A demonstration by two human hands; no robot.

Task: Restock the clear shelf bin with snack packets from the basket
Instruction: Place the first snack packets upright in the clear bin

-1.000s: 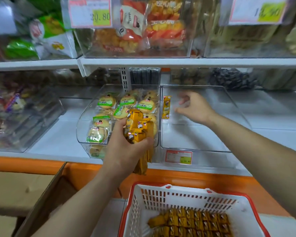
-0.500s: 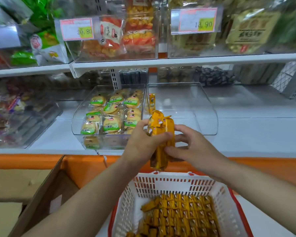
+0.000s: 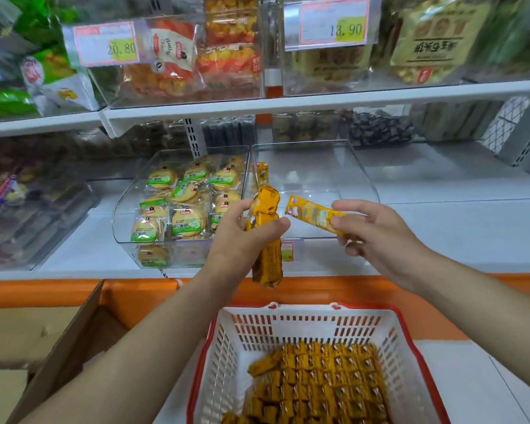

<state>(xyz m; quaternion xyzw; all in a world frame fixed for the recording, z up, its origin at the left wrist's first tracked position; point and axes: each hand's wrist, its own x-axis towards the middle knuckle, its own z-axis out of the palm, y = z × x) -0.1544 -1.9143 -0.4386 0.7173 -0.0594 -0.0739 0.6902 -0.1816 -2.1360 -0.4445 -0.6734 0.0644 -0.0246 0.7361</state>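
Note:
My left hand (image 3: 242, 240) grips an upright bundle of yellow snack packets (image 3: 266, 237) in front of the shelf. To its right, my right hand (image 3: 371, 237) pinches a single yellow packet (image 3: 312, 214), held flat and apart from the bundle. Behind both hands stands the clear shelf bin (image 3: 349, 175), with one yellow packet (image 3: 262, 174) leaning against its left wall. Below, a white basket with a red rim (image 3: 306, 325) holds several rows of the same yellow packets (image 3: 318, 384).
A second clear bin (image 3: 129, 203) on the left is full of green-labelled round cakes (image 3: 184, 203). An upper shelf (image 3: 288, 108) carries bagged snacks and price tags. An open cardboard box (image 3: 58, 347) sits at lower left, under the orange shelf edge (image 3: 43, 289).
My right hand came back from the clear bin to the bundle, then pulled one packet out to the right. The left hand shifted the bundle right, in front of the bin.

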